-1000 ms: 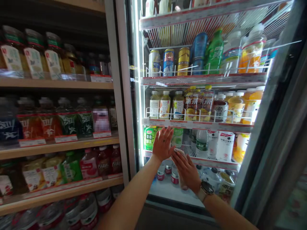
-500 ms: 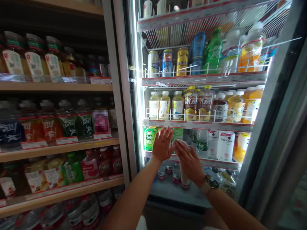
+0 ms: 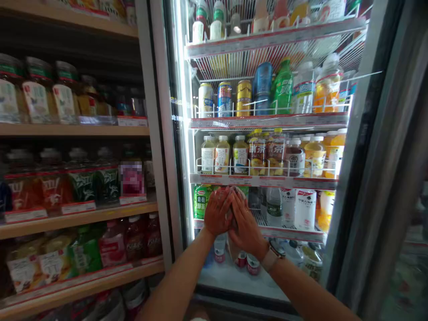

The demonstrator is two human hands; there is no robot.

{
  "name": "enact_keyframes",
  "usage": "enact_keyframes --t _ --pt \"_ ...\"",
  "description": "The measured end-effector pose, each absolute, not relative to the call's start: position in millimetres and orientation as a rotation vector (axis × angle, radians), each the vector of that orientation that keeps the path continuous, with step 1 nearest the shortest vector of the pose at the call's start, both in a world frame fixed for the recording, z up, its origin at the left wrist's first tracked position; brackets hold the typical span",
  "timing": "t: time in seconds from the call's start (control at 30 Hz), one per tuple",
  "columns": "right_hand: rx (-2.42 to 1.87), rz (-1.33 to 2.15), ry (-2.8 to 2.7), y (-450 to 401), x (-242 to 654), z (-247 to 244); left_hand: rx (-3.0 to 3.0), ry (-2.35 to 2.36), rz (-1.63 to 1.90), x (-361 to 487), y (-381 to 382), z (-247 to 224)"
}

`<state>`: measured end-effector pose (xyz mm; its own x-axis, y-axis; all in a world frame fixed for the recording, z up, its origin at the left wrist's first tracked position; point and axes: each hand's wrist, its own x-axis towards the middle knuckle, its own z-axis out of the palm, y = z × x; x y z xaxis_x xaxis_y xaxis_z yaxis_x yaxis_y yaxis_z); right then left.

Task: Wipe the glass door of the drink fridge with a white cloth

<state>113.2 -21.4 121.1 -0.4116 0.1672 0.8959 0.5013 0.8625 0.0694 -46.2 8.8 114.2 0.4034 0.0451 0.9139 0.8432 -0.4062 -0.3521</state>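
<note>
In the head view, my left hand (image 3: 219, 211) lies with fingers stretched upward and flat against the glass door (image 3: 214, 278) of a lit drinks fridge. My right hand (image 3: 245, 223), wearing a watch (image 3: 277, 249) at the wrist, presses flat beside it, and the fingertips of both hands meet. A pale cloth (image 3: 233, 246) shows in part beneath the hands; most of it is hidden. Behind the glass at hand height stand a green tea carton (image 3: 201, 201), a clear water bottle (image 3: 274, 207) and white cartons (image 3: 305, 209).
The fridge shelves hold several cans (image 3: 244, 98) and bottles (image 3: 240, 156). To the left, a wooden shelf unit (image 3: 83, 130) carries more bottled drinks. A metal post (image 3: 160, 133) divides the two. At right is the dark fridge frame (image 3: 364, 156).
Both hands have come together, the right one moving left over the glass with the cloth. The view has shifted, showing more of the upper fridge shelf.
</note>
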Motion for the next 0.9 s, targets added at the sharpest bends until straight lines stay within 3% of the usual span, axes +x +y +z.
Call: enact_keyframes --t 0.13,0.43,0.77,0.9 --pt "-0.386 -0.515 -2.046 -9.0 141.2 136.0 -1.721 -0.775 -1.101 -42.7 7.5 115.7" --pt "-0.709 -1.056 -1.824 19.7 158.1 163.0 -1.699 -0.911 -1.08 -37.4 1.4 117.5" --pt "-0.711 -1.053 -1.817 23.6 155.1 159.1 -1.876 -0.981 -1.262 10.3 -15.4 78.9" --pt "-0.711 -1.045 -1.803 25.0 153.8 158.8 -1.733 -1.06 -1.246 11.8 -4.8 88.6"
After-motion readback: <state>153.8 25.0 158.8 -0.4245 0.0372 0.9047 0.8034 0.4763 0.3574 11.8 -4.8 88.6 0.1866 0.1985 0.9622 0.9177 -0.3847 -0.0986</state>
